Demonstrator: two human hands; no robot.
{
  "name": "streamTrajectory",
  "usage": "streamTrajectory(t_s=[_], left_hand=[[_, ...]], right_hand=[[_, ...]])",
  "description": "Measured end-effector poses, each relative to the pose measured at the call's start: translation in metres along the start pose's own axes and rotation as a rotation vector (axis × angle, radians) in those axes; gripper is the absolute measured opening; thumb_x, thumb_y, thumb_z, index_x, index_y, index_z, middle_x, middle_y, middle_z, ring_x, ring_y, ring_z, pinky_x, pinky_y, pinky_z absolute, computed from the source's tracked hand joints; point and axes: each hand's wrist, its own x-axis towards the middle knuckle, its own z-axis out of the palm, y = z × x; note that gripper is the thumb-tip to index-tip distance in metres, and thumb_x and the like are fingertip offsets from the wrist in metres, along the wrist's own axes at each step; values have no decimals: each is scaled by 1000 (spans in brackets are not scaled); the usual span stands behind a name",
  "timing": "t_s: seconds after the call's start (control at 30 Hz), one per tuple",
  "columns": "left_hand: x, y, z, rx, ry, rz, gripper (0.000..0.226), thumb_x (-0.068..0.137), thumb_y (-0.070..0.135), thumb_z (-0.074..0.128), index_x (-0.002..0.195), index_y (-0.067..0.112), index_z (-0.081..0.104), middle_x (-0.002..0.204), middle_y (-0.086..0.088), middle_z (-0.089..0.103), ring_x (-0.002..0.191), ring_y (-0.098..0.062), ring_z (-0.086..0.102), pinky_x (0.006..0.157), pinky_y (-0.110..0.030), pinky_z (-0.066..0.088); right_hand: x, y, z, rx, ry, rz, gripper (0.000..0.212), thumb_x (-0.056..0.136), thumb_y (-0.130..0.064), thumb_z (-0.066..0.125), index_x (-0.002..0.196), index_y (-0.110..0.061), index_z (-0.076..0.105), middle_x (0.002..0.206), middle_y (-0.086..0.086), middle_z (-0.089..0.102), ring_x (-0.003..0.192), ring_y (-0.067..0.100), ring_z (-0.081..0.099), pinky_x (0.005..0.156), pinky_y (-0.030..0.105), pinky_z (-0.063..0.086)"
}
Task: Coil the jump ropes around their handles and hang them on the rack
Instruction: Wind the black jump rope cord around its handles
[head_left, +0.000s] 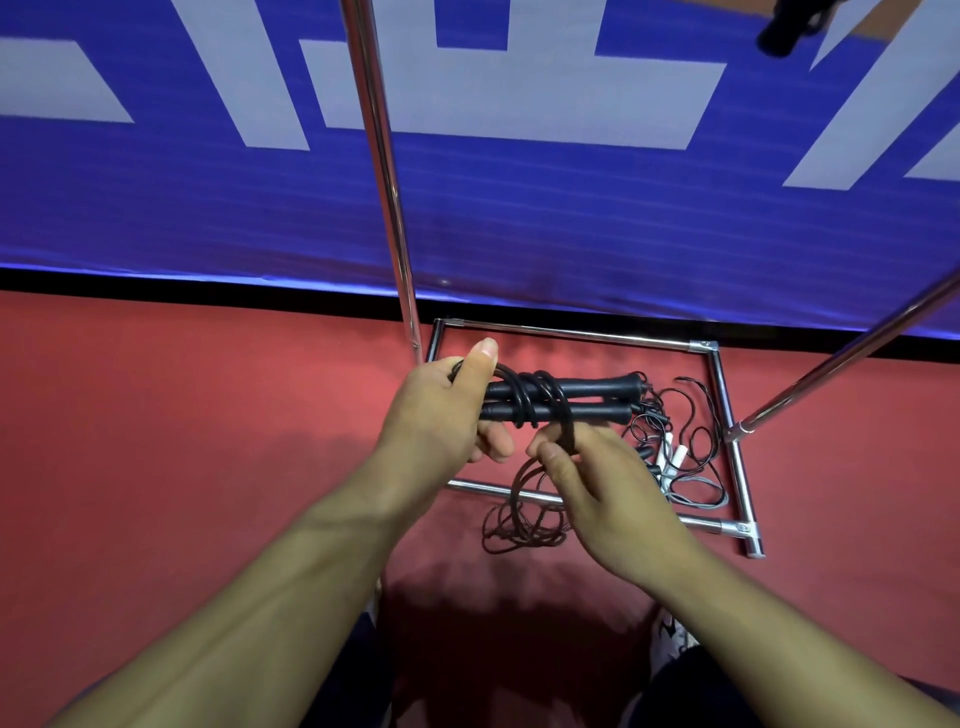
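Head view: our left hand (434, 410) grips the paired black handles (566, 400) above the rack (722, 395) base; our right hand (597, 483) pinches the rope (524, 514), mid-coil. Next, probably another wrap, kept taut.

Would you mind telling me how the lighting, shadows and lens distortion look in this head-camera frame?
Head view: even overhead light; the person's soft shadow falls on the red floor; bright glare streaks the chrome rack poles; wide-angle distortion splays those poles outward; the hanging dark object at top right is blurred.
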Motion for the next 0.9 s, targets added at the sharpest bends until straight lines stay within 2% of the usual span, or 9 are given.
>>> streamTrajectory(t_s=[0.13,0.2,0.33,0.4,0.47,0.53,0.77,0.83,0.9], left_hand=[[-4,3,-1,93,-97,64,44,104,43,41,78,12,58,53,-10,66,41,-12,56,46,-23,45],[-4,0,-1,123,-92,85,44,103,44,42,79,11,59,59,-10,69,49,-14,63,49,-26,50],[-1,-10,-1,146,-4,98,51,101,48,47,88,1,62,81,-12,73,61,-19,73,64,-46,61],[0,-10,1,157,34,154,42,102,42,48,85,6,61,73,-4,70,56,-14,69,62,-36,59],[0,-8,3,179,75,238,28,103,32,50,82,17,62,59,9,61,46,-7,59,51,-20,48],[2,-8,4,162,107,292,21,101,25,53,84,27,65,55,19,58,44,-1,53,50,-14,41],[1,-11,5,200,175,307,28,102,25,51,79,31,65,60,23,61,48,1,54,50,-15,42],[2,-13,6,239,176,292,28,103,29,50,79,30,64,59,22,61,50,-1,56,53,-21,43],[2,-14,5,255,171,272,29,102,34,49,78,27,65,56,20,60,54,-8,58,55,-28,44]], right_hand=[[0,4,-3,-43,-4,3,16,102,-29,47,92,-24,59,67,-16,50,66,3,49,61,19,34],[-2,3,-3,-38,1,0,20,100,-30,42,92,-21,59,71,-16,51,70,9,49,62,27,36],[-5,3,-1,-81,-18,-15,25,97,-34,39,95,-20,60,79,-14,57,76,17,57,68,34,44],[-5,3,-2,-114,-48,-18,30,97,-38,36,95,-19,59,78,-8,59,77,23,59,68,35,44],[-5,2,-2,-134,-61,-43,32,97,-38,34,98,-18,58,77,-9,56,75,23,57,69,37,44],[-5,1,-2,-147,-63,-78,27,98,-35,35,99,-19,57,74,-13,50,70,19,52,67,36,43],[-5,0,-3,-204,-63,-131,19,99,-29,40,107,-25,56,87,-15,61,79,16,60,68,31,45],[-5,0,-4,-209,-48,-155,22,100,-27,41,113,-25,58,96,-13,66,85,16,62,72,31,48],[-6,0,-4,-211,-33,-174,21,99,-23,43,113,-26,58,91,-15,62,81,15,61,69,31,49]])
